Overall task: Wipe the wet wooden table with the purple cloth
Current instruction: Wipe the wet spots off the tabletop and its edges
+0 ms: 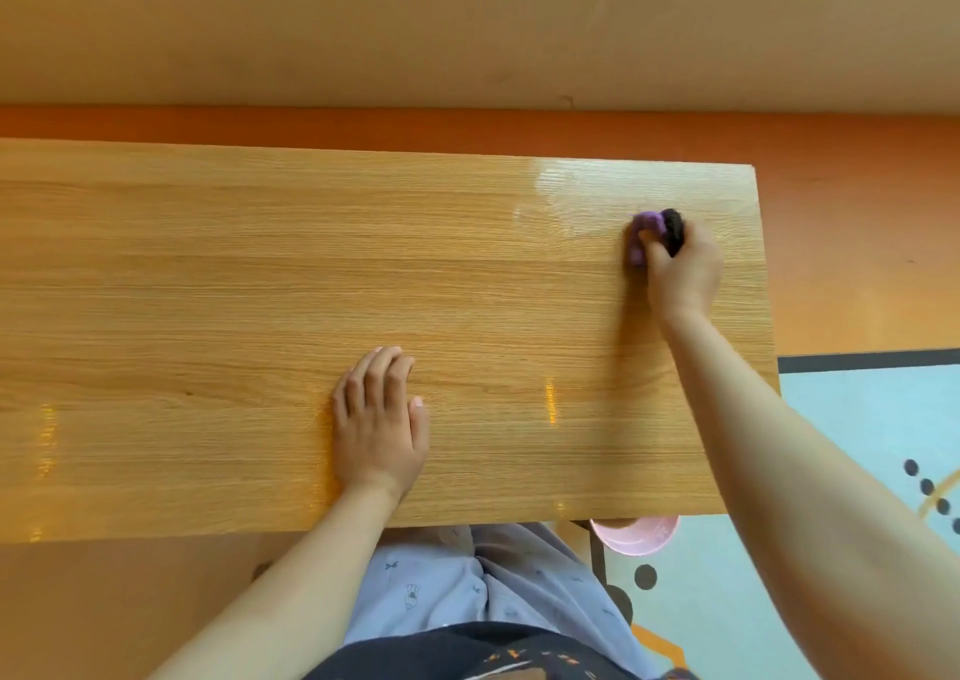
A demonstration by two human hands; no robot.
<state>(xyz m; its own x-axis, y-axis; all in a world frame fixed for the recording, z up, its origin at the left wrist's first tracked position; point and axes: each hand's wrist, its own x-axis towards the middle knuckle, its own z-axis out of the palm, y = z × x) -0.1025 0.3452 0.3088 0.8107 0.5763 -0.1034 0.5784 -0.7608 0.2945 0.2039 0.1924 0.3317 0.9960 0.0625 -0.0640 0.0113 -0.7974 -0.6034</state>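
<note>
The wooden table [208,274] fills the middle of the head view, its grain running left to right. A shiny wet patch [576,196] lies near the far right corner. My right hand [685,268] grips the bunched purple cloth [647,227], which has a dark part at its far end, and holds it against the tabletop beside the wet patch. My left hand [382,419] rests on the table near the front edge, fingers lightly bent, holding nothing.
A pink bowl [636,534] sits below the table's front edge on the right, partly hidden. A pale blue patterned mat [857,445] covers the floor to the right. Orange floor [857,201] and a beige wall lie beyond the table's far edge.
</note>
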